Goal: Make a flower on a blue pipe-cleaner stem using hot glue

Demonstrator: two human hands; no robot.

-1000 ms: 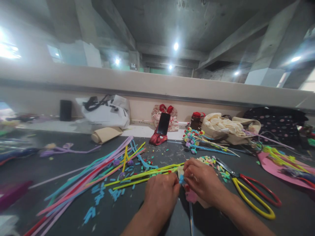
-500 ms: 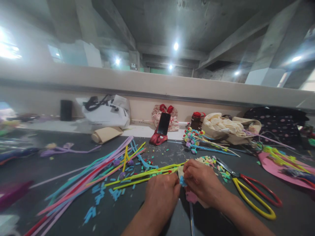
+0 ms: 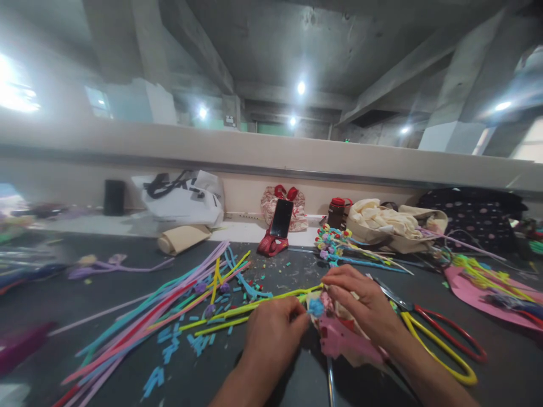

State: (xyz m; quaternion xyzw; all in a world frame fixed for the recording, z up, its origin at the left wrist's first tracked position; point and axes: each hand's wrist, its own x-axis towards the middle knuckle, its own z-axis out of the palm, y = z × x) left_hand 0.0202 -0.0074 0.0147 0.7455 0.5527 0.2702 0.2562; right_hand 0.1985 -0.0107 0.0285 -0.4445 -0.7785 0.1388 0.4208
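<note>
My left hand (image 3: 275,330) is closed, thumb and forefinger pinched at the edge of a small fuzzy blue pipe-cleaner piece (image 3: 316,307). My right hand (image 3: 360,299) is bent over from the right, fingers together; what its fingertips hold is hidden. Just under them shows a fuzzy light-pink piece (image 3: 327,302). Below both hands lies a pink tool (image 3: 348,342) that looks like a glue gun, partly covered by my right hand, with cream-coloured material around it. Yellow-green pipe cleaners (image 3: 237,312) run up to the hands from the left. A thin shiny rod (image 3: 331,381) points toward me.
Large scissors (image 3: 441,333) with red and yellow handles lie open at right. Coloured pipe cleaners (image 3: 156,311) and blue clippings (image 3: 169,345) spread left. Behind stand a phone (image 3: 281,218), finished-looking stems (image 3: 333,243), a bottle (image 3: 337,212) and a cloth-filled basket (image 3: 394,240).
My right hand has shifted slightly up and its fingers have straightened, uncovering the light-pink piece and more of the pink tool. My left hand has drawn slightly left, away from it.
</note>
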